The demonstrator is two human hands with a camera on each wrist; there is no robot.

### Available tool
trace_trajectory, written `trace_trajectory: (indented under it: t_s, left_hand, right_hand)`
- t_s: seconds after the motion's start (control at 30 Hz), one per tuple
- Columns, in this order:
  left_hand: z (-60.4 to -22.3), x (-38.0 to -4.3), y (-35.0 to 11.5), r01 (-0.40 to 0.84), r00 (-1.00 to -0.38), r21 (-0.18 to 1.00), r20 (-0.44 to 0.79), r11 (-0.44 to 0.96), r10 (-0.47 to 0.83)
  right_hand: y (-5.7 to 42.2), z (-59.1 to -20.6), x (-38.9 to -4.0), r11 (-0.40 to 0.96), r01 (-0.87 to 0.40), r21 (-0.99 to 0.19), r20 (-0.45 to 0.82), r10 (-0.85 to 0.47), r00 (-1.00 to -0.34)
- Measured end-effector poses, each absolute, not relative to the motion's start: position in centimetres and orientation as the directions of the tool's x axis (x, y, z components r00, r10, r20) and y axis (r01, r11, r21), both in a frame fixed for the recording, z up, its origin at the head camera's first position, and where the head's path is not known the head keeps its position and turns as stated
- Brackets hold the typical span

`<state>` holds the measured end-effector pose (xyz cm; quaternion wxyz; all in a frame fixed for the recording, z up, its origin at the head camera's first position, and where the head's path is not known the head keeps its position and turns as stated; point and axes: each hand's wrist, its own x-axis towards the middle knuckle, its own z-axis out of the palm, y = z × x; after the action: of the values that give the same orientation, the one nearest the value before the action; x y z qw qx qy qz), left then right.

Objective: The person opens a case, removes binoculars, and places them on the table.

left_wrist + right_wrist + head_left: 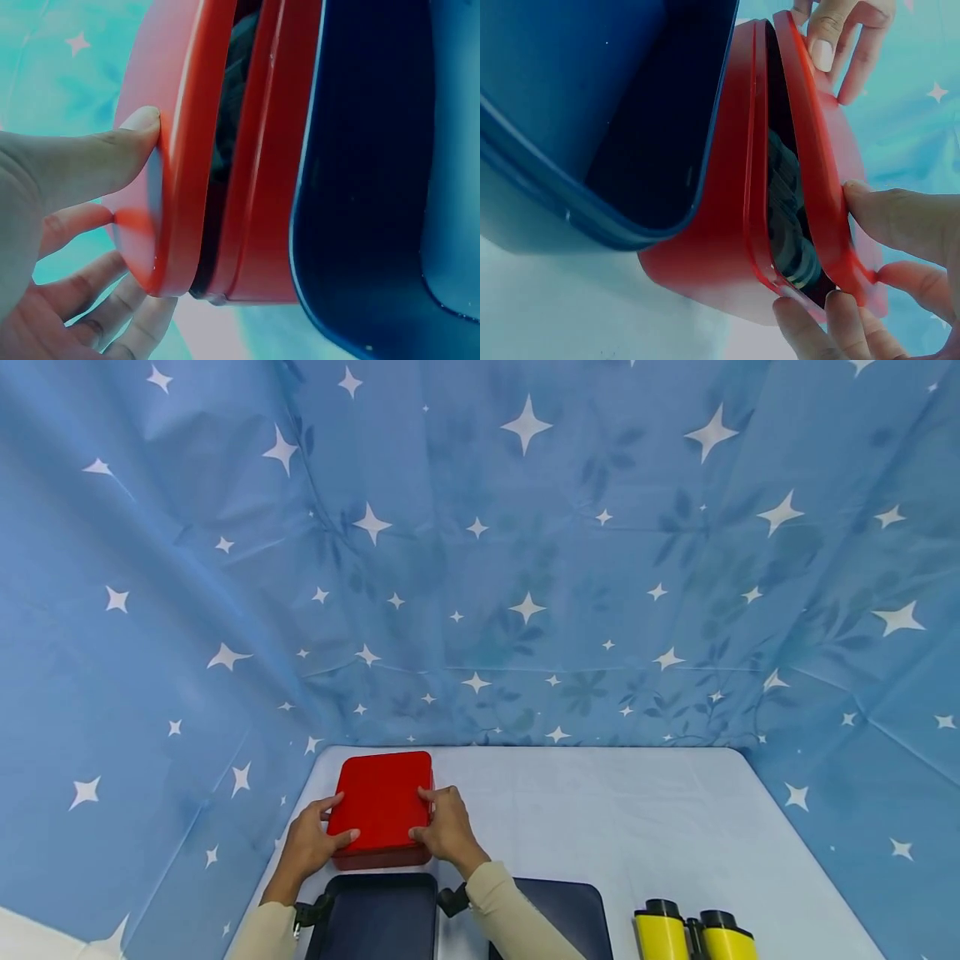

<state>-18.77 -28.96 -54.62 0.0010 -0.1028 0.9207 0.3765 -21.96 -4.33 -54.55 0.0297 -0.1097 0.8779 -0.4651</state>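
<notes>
A red box (382, 859) with rounded corners stands at the back left of the white table. Its red lid (381, 802) sits tilted, and a gap shows along the near side. Through that gap, the right wrist view shows something dark with ridges (786, 217); its kind is unclear. On the lid's left side my left hand (309, 841) pinches the edge, thumb above and fingers along the side. My right hand (447, 827) grips the right edge likewise, some fingertips reaching down by the box's rim.
Just in front of the red box stands an open dark blue bin (382, 879). To its right lies a second dark blue tray-like piece (566, 910), partly behind my right sleeve. Yellow and black binoculars (663, 937) stand at the front right. A blue starred curtain (525, 568) surrounds the table (600, 810).
</notes>
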Motion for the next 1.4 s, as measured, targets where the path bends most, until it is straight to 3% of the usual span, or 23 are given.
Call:
trace_trajectory:
  t_s: [0.77,1.07,1.4]
  left_hand:
    - [-54.1,-19.9,-23.7,0.087,-0.978,0.679,0.198,0.729,-0.067]
    - [-54.4,-20.4,-21.1,0.137,-0.966,0.701,0.25,0.7,-0.062]
    - [-54.2,-20.8,-17.6,0.165,-0.96,0.701,0.276,0.694,-0.05]
  right_hand:
    - [1.0,-54.1,-22.4,0.469,-0.125,-0.875,0.076,-0.12,-0.99]
    - [3.6,-54.5,-22.3,0.481,-0.158,-0.862,0.143,-0.068,-0.987]
    - [6.9,-54.5,-21.9,0.472,-0.1,-0.876,0.116,0.005,-0.993]
